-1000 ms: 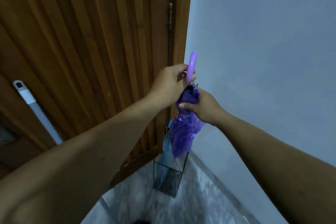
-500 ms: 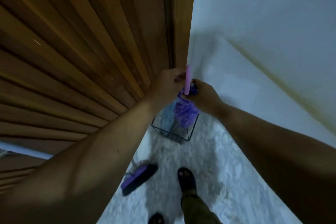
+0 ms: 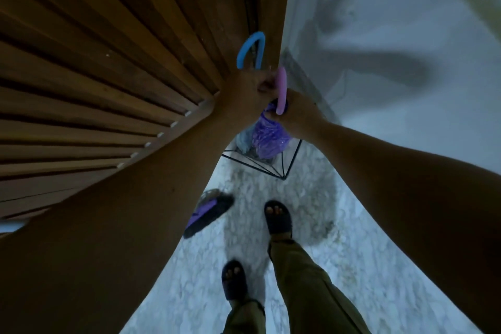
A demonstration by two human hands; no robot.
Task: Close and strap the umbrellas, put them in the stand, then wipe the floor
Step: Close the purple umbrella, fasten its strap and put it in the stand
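Both hands meet over the wire stand (image 3: 284, 168) in the corner between the wooden door (image 3: 122, 76) and the white wall (image 3: 393, 22). The left hand (image 3: 248, 89) has its fingers clenched around the pink handle (image 3: 281, 92) of the purple umbrella (image 3: 268, 135), and the right hand (image 3: 299, 114) grips the gathered canopy just below it. The folded purple umbrella hangs down into the stand, beside a blue umbrella whose curved handle (image 3: 250, 49) rises behind the left hand. On the marble floor (image 3: 352, 266) a purple and black brush (image 3: 208, 211) lies near the person's sandalled feet.
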